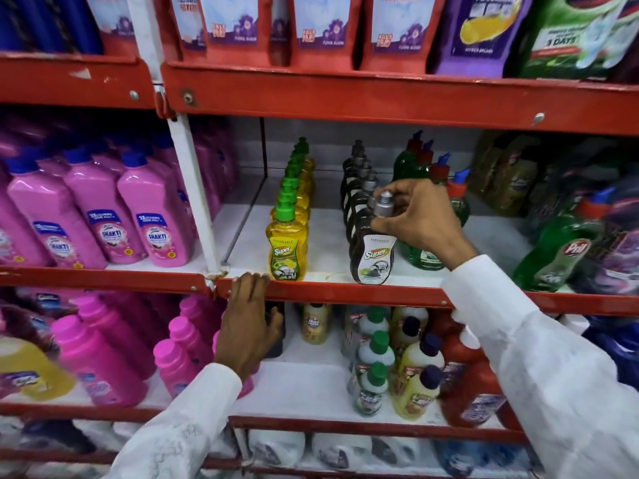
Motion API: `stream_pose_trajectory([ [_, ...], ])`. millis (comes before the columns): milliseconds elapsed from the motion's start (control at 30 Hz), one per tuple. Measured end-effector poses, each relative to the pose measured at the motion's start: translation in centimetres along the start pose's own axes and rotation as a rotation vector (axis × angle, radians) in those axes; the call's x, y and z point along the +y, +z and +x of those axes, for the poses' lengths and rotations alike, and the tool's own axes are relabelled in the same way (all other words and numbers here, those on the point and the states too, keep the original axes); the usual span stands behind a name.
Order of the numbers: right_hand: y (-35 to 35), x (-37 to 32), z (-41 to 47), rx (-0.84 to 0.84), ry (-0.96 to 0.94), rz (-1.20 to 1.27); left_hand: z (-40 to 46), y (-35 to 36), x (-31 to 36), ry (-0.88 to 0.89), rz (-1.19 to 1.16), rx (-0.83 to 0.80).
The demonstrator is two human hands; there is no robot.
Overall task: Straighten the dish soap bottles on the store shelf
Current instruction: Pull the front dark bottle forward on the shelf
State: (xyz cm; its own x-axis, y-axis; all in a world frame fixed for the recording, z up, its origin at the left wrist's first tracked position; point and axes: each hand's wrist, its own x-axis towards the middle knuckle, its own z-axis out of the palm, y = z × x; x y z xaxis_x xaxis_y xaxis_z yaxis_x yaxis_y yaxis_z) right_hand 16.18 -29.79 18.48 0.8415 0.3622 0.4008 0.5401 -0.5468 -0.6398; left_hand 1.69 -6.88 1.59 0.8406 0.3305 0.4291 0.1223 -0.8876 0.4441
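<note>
Pinched between thumb and fingertips, the grey cap of the front dark bottle (372,252) sits in the grip of the right hand (420,219), just right of the frame's centre. That bottle stands upright at the front lip of the middle shelf (345,293), its white label facing out, and heads a single file of dark bottles (356,188) running back toward the shelf's rear wall.

To the left of it, with a bare strip of white shelf between, a row of yellow bottles (288,247) with green caps stands in a similar file, the front one also at the lip. Just right of the dark file, partly hidden behind the right hand, green bottles (415,164) with red and blue caps stand in a looser line.

Lower left of centre, the left hand (247,326) lies flat, fingers spread, with its fingertips hooked over the red front edge of the middle shelf; it grasps no bottle. Both arms wear white sleeves (518,340).

Pink bottles (103,223) with blue caps fill the middle left of the frame. Red pouches (321,25) line the top shelf, and mixed bottles stand on the lower shelf at the bottom centre.
</note>
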Motion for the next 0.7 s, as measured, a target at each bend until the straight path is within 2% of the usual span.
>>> stream_pose_trajectory([
  [300, 0.8, 1.5, 2.6, -0.063, 0.020, 0.006, 0.1, 0.4, 0.2, -0.006, 0.034, -0.003],
  [400, 1.3, 2.1, 2.6, -0.100, 0.026, 0.001, -0.2, 0.6, 0.3, -0.006, -0.009, 0.077],
  [533, 2.3, 2.7, 2.3, -0.068, 0.010, 0.028, -1.4, 1.8, 2.8, 0.234, 0.027, 0.227],
  [700, 2.2, 2.7, 0.4, 0.007, -0.052, 0.082, 0.1, 3.6, 8.7, 0.395, 0.014, 0.159],
])
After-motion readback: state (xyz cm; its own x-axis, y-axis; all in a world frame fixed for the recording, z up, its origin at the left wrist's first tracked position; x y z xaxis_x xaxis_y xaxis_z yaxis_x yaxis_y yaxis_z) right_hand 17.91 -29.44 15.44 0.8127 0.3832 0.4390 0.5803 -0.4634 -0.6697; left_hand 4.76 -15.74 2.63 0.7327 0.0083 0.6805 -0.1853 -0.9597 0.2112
